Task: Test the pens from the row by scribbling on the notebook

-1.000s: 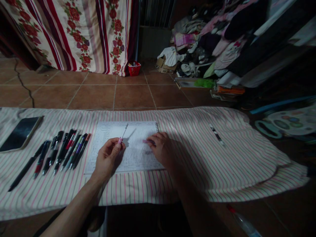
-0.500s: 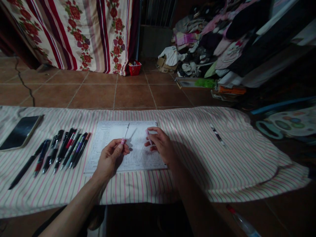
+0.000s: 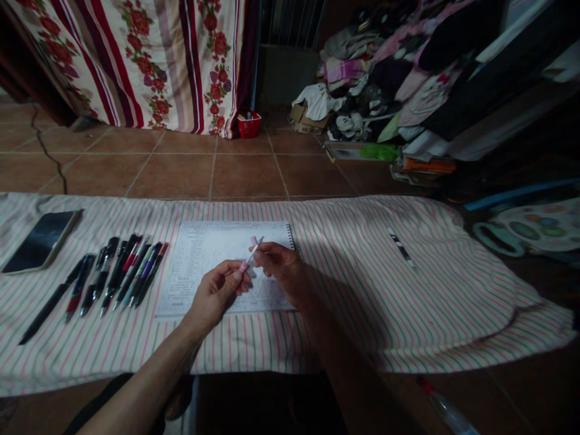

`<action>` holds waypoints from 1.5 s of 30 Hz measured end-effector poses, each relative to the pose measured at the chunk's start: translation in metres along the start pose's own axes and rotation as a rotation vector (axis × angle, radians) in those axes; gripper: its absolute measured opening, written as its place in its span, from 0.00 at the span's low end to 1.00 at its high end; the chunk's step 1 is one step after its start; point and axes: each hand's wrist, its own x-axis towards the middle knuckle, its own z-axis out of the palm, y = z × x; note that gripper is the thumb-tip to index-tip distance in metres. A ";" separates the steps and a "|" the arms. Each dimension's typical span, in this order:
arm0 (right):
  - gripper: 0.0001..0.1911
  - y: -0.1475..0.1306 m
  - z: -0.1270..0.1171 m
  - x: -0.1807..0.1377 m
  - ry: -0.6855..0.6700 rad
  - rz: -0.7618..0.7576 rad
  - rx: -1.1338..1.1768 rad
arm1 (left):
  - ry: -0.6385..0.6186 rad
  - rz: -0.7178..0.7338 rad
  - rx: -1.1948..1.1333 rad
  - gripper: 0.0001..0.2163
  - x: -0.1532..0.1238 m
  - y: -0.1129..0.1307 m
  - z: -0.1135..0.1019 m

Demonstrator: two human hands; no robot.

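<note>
My left hand (image 3: 217, 291) pinches the pink lower end of a thin pen part (image 3: 251, 255), tilted up to the right. My right hand (image 3: 281, 266) meets it from the right, its fingers closed on the upper end, where a pink piece shows. Both hands hover over a spiral notebook (image 3: 203, 254) with a printed page, lying on a pink-striped cloth (image 3: 444, 284). Left of the notebook lies a row of several pens (image 3: 118, 275).
A dark phone (image 3: 40, 240) lies at the cloth's far left. One black-and-white pen (image 3: 401, 248) lies alone to the right. A bottle (image 3: 446, 408) rests on the tiled floor at lower right. Piled clothes (image 3: 385, 78), a red basket (image 3: 248, 125) and a floral curtain (image 3: 149, 60) stand beyond.
My right hand lifted a pink piece off the notebook and moved left to meet my left hand. The left hand tilted its thin part toward the right and shifted slightly right.
</note>
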 end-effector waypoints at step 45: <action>0.06 0.018 -0.012 0.001 0.062 -0.379 -1.111 | 0.166 -0.011 -0.063 0.11 0.002 0.011 -0.006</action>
